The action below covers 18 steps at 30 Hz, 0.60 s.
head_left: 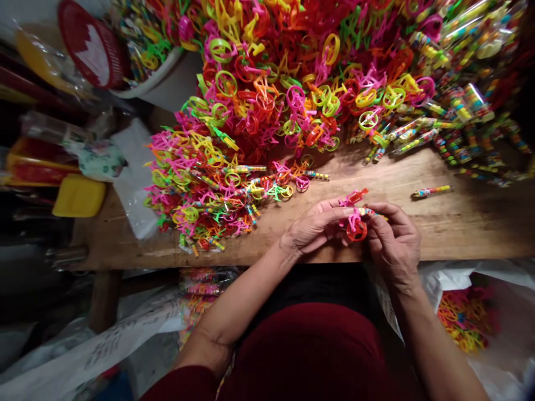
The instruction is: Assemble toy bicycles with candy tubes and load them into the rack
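Seated or standing close to a wooden table [376, 178], you worked with both bare hands over its near edge, your dark red shirt [313, 351] filling the foreground. Your left hand [315, 228] gripped a pink and red plastic toy [356, 227], the thumb laid across its top and pressed toward the fingers, which curled beneath it and were partly hidden. Your right hand [395, 239] pinched a slim tube [368, 211] of colored pieces between thumb and forefinger, just beside the toy's right side; whether the two were joined could not be told. The other right fingers were bent in toward the palm. To the right, beyond that hand, a loose tube [432, 191] lay alone on the wood. Ahead rose a large pile of bright toys [271, 83] in pink, yellow, green, orange and red, with a mass of filled tubes [463, 106] at its right. A smaller heap [196, 184] of toys and tubes spread to your left, near a white plastic sheet [134, 184] and a yellow container [79, 196]. Below the table's edge at right, an open white sack [447, 277] held more colorful plastic pieces [468, 320].
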{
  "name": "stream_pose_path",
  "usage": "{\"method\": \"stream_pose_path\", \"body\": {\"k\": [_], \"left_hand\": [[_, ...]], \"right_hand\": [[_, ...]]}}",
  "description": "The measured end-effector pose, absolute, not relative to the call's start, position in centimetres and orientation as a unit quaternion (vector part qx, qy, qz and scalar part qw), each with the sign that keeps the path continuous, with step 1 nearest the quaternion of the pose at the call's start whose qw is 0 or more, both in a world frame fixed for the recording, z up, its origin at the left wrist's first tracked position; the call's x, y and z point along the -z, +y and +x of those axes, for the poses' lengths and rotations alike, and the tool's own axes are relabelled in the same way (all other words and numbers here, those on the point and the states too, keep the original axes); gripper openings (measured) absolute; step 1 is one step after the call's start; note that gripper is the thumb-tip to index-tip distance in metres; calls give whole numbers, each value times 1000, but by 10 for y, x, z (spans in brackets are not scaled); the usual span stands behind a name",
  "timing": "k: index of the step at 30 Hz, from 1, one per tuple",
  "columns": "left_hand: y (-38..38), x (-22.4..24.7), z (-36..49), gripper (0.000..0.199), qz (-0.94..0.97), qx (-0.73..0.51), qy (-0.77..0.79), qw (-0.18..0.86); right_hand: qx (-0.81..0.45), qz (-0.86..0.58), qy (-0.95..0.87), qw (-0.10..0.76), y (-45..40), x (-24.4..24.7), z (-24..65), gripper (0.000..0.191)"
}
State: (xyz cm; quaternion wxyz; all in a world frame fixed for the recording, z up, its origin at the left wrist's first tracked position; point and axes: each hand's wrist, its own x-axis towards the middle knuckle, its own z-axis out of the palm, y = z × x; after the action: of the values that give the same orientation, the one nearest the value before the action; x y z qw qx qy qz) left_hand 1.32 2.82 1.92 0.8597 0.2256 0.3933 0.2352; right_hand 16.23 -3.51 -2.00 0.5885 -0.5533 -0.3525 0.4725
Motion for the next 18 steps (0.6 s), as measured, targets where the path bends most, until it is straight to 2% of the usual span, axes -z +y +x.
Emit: {"method": "stream_pose_path", "body": {"k": [4,9,18], "left_hand": [[26,-17,15,37,228,-218,388,866],[29,-21,16,36,244,-192,385,869],[26,-23,20,20,263,-192,416,849]], "right_hand": [[-436,-568,-371,591,-39,26,161,14],[-348,-534,-490,595,-37,22,174,10],[-305,-560,-570,517,-45,14,188,15]]}}
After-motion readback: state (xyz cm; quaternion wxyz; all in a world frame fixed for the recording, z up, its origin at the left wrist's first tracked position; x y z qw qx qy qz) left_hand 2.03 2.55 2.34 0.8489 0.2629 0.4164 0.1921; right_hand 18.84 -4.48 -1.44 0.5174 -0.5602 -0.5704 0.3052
